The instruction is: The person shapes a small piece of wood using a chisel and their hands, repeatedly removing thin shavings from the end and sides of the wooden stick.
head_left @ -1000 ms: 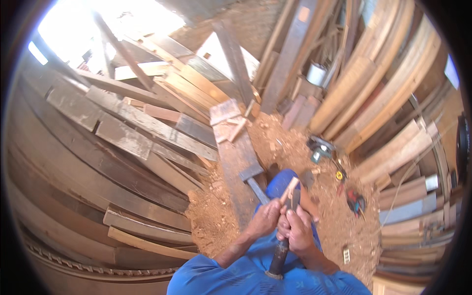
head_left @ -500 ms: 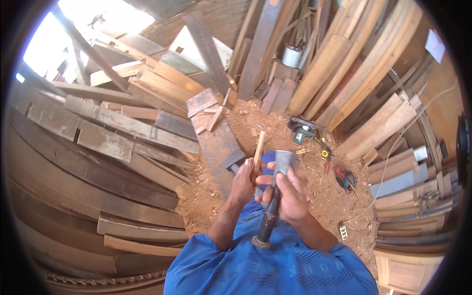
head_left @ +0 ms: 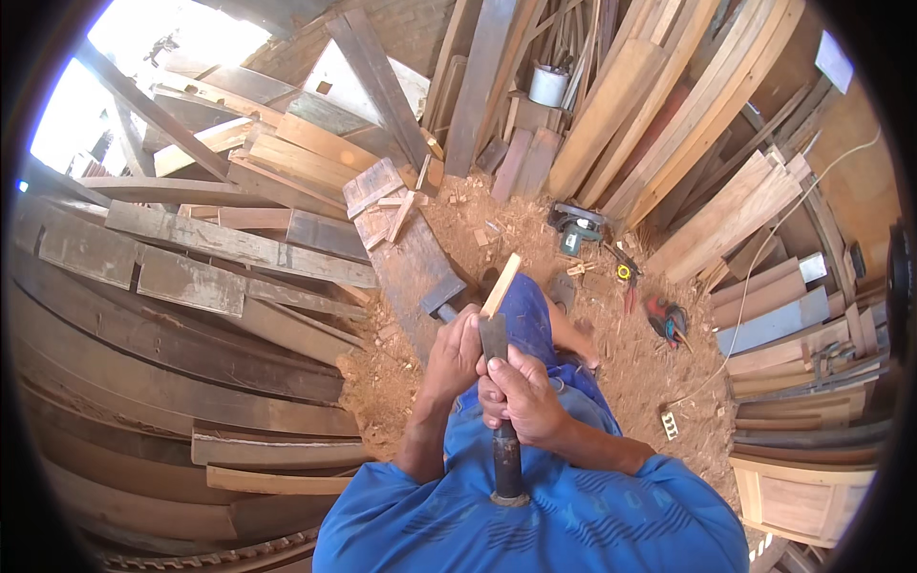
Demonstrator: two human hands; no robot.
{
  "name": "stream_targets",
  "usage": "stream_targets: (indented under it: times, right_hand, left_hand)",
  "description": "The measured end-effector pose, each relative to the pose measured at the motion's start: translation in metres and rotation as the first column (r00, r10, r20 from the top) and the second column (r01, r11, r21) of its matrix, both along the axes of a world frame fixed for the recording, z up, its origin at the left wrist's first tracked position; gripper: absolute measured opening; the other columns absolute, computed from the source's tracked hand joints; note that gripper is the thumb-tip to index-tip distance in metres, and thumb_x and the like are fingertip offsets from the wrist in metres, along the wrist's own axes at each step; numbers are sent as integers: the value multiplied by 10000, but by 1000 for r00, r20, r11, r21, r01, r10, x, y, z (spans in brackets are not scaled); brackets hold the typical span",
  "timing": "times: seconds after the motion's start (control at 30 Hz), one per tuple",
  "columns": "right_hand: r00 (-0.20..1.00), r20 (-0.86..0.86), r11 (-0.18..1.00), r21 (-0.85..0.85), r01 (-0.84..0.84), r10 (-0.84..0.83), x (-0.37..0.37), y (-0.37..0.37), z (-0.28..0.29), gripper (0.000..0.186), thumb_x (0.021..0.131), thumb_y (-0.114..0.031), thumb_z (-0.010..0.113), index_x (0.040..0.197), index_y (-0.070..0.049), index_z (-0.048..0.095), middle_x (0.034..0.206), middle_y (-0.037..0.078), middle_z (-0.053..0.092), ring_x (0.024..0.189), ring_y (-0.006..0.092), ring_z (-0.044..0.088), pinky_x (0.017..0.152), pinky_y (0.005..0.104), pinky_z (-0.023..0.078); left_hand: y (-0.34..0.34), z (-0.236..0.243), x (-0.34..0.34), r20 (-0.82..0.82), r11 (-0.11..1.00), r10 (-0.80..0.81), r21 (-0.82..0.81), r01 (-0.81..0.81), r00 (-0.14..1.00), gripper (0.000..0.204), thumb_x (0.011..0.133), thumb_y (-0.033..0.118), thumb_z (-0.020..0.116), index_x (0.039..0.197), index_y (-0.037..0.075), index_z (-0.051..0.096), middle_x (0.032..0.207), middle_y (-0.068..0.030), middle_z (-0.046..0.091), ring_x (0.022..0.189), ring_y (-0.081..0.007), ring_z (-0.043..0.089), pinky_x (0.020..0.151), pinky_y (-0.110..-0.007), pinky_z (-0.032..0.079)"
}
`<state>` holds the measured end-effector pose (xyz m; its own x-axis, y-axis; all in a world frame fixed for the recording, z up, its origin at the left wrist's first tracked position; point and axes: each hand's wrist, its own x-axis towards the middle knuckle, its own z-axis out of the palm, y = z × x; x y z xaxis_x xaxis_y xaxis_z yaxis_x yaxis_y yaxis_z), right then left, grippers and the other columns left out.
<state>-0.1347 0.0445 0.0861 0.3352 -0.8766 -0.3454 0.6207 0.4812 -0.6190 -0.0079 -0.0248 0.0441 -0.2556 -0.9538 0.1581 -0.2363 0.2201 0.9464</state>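
Observation:
My right hand (head_left: 525, 396) is wrapped round a wide chisel (head_left: 506, 466) with a dark handle. Its grey blade points away from me, and the handle's butt end is against my blue shirt. Closed round a short pale wooden stick (head_left: 501, 284), my left hand (head_left: 451, 355) sits just left of the blade. The stick's far end sticks out beyond the blade tip, which lies on or very near the wood. My left fingers hide the stick's lower part.
A worn plank (head_left: 401, 263) carries wood scraps and a dark mallet-like tool (head_left: 443, 294). On the shaving-covered floor lie a green power saw (head_left: 576, 232), a yellow tape measure (head_left: 624, 272), red-handled tools (head_left: 666, 320) and a white power strip (head_left: 669, 425). Stacked boards (head_left: 258, 344) line both sides.
The chisel has swung left and turned so its blade now meets the stick. Both hands have come closer together, and the stick tilts further right. My bent leg now shows beyond the hands.

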Motion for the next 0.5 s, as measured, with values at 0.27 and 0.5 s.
stream_targets:
  times: [0.27, 0.5]
  right_hand:
    - [971, -141, 960, -230, 158, -194, -31, 10, 35, 159, 1027, -214, 370, 1019, -65, 426, 635, -10, 383, 496, 67, 367, 500, 269, 417]
    - [989, -57, 991, -9, 134, -134, -17, 2, -17, 231, 1009, -215, 431, 1167, -48, 449, 857, 83, 576, 572, 89, 491, 577, 290, 484]
  left_hand:
    - [90, -54, 5, 84, 985, -144, 113, 134, 986, 383, 1040, 279, 353, 859, -1, 541, 630, -132, 496, 524, -243, 491, 488, -348, 392]
    - [32, -48, 5, -649, 730, 365, 644, 227, 668, 348, 1043, 332, 358, 945, 54, 543, 668, 12, 494, 548, -77, 445, 457, -230, 354]
